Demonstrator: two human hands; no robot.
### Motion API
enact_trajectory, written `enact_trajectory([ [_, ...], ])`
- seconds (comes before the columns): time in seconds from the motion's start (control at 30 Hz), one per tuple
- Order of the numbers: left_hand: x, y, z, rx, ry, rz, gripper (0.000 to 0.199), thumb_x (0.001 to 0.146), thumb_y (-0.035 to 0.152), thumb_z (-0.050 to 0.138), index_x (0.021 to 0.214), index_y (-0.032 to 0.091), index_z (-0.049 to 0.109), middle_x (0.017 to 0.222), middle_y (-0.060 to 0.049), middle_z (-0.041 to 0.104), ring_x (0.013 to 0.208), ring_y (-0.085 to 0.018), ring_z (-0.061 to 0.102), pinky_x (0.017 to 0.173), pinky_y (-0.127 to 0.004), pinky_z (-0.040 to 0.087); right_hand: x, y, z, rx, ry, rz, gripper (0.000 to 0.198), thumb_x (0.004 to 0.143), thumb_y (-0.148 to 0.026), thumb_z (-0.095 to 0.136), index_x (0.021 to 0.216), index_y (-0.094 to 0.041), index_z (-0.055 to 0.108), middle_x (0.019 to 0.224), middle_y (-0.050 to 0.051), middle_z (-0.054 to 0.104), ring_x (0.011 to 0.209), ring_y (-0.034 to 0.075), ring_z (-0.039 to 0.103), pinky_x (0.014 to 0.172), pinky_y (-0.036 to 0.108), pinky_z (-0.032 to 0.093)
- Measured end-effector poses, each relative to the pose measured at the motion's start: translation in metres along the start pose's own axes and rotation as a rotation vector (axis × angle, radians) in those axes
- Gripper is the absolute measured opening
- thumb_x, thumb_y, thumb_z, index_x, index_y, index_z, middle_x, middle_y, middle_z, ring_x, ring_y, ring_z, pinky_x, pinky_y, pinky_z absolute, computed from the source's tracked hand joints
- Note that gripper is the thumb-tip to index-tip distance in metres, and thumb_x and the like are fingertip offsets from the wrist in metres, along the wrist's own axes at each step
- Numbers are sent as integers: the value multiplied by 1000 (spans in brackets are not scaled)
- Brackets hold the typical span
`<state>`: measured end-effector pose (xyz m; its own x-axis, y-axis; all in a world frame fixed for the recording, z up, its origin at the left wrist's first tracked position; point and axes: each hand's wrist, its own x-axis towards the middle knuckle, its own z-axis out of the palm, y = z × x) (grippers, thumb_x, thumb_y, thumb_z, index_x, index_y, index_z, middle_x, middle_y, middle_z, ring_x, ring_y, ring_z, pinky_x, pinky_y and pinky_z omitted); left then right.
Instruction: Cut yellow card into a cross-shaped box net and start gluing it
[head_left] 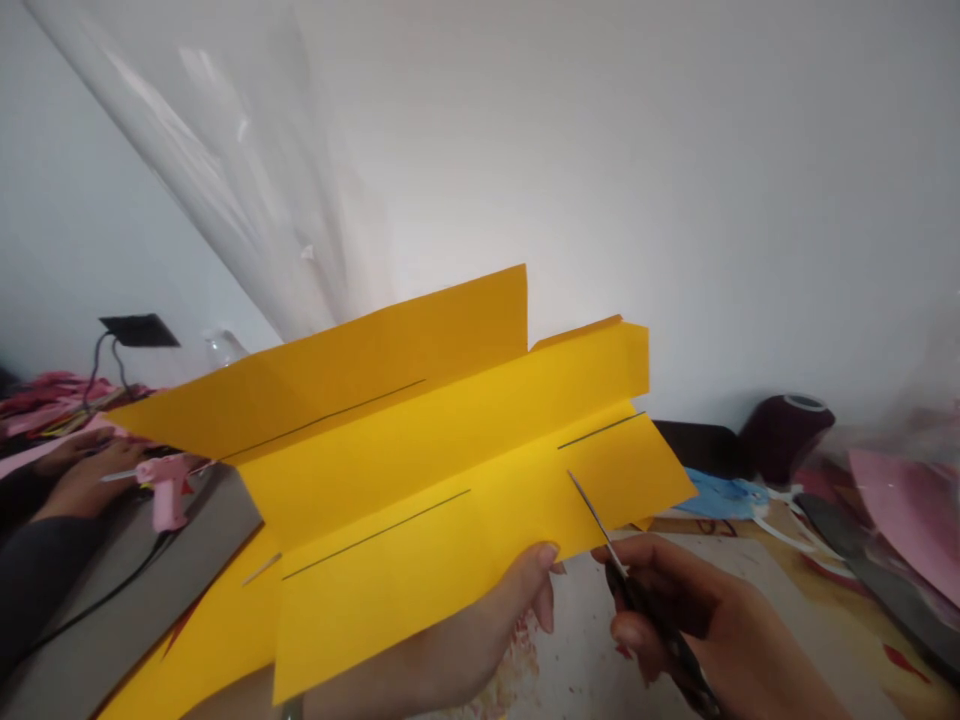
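A: Where is the yellow card (pixel 435 425) observed?

B: It is held at mid-view, above a pale, stained work surface (pixel 581 610). Lengthwise creases are seen, and the far panel is tilted up. Three dark straight lines (pixel 376 534) are borne on its face (drawn or slit, cannot be told).

A: State of the left hand (pixel 506 605)?

B: The card's near edge is grasped by it, the thumb laid on top and the fingers curled beneath. The forearm is partly covered by the card.

A: And the right hand (pixel 709 610)?

B: The scissors (pixel 637 595) are gripped there by their black handles. One blade is laid across the card near its near right edge; the other cannot be made out.

A: Surroundings?

B: To the left, a second yellow sheet (pixel 217 630) is partly overlapped by the card. Beyond it, a pink glue gun (pixel 169 490) is noted just beside a co-worker's hands (pixel 94 475); what is held by those cannot be told. To the right, a blue item with white straps (pixel 720 495) is seen near the card's corner.
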<state>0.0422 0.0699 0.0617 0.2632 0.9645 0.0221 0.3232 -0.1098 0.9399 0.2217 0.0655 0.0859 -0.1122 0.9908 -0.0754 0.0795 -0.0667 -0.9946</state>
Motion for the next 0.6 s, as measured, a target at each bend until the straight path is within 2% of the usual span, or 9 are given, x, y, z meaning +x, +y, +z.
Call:
enact_trajectory([
  [0.2, -1, 2, -1, 42, -28, -2, 56, 91, 54, 27, 55, 20, 54, 63, 0, 55, 67, -16, 51, 79, -30, 38, 2, 1, -3, 35, -42, 42, 23, 58, -24, 76, 77, -17, 66, 51, -6, 53, 48, 9, 48, 49, 21, 35],
  [0.33, -3, 11, -1, 59, -12, -26, 55, 89, 55, 30, 54, 20, 55, 65, -1, 57, 71, -16, 51, 81, -30, 39, 5, 1, -3, 50, -121, 76, 24, 58, -22, 74, 79, -17, 65, 48, -7, 51, 45, 9, 46, 48, 21, 34],
  [0.5, -6, 19, -3, 125, 2, -83, 59, 86, 62, 29, 53, 20, 54, 68, -2, 59, 70, -17, 53, 79, -30, 39, 3, -3, 2, 58, -5, 60, 19, 56, -24, 73, 72, -18, 64, 49, -6, 54, 45, 10, 47, 47, 23, 34],
  [0.6, -6, 19, -3, 143, -22, -93, 60, 85, 63, 27, 53, 20, 54, 65, -1, 57, 68, -17, 54, 77, -30, 39, 2, -4, 2, 49, -4, 68, 18, 55, -23, 72, 70, -18, 63, 47, -7, 52, 43, 9, 46, 47, 23, 33],
])
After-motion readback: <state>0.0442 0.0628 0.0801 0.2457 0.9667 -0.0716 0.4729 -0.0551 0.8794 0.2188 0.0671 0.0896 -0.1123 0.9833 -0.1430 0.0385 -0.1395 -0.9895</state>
